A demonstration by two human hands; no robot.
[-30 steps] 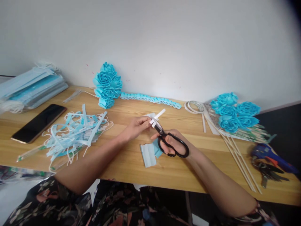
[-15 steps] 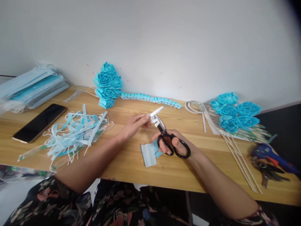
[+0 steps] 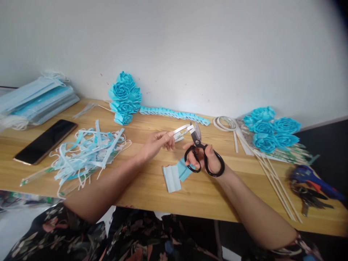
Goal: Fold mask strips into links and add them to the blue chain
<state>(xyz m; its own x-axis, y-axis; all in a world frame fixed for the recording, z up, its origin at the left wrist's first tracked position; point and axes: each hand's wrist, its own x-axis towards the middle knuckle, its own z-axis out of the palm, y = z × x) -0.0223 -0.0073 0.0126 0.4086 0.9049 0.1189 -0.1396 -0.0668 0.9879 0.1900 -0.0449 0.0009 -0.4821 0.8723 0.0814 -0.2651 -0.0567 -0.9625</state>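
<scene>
Pinched between the thumb and fingers of my left hand [image 3: 159, 142] is a narrow white strip [image 3: 181, 128] that bends over toward the right. Black-handled scissors [image 3: 198, 142] are in my right hand [image 3: 209, 156], thumb and fingers through the loops. Their blades stand apart, pointing up and away, right at the strip's far end. Below the scissors two blue mask-fabric pieces lie on the table: a pale pleated one [image 3: 172, 178] and a brighter one [image 3: 185, 169], partly behind my right fingers.
A wooden table [image 3: 141, 192] meets a white wall. On the left are stacked masks [image 3: 40, 98], a phone [image 3: 46, 141] and a pile of cut strips [image 3: 89, 152]. Blue fabric roses [image 3: 125, 96], a folded blue chain [image 3: 174, 114], white rolls [image 3: 225, 123], sticks [image 3: 274, 185] and a glue gun [image 3: 312, 181] lie around.
The scissors have moved up and slightly right, from beside my left fingertips to the strip's far end. The strip now bends over, and more of the brighter blue piece shows.
</scene>
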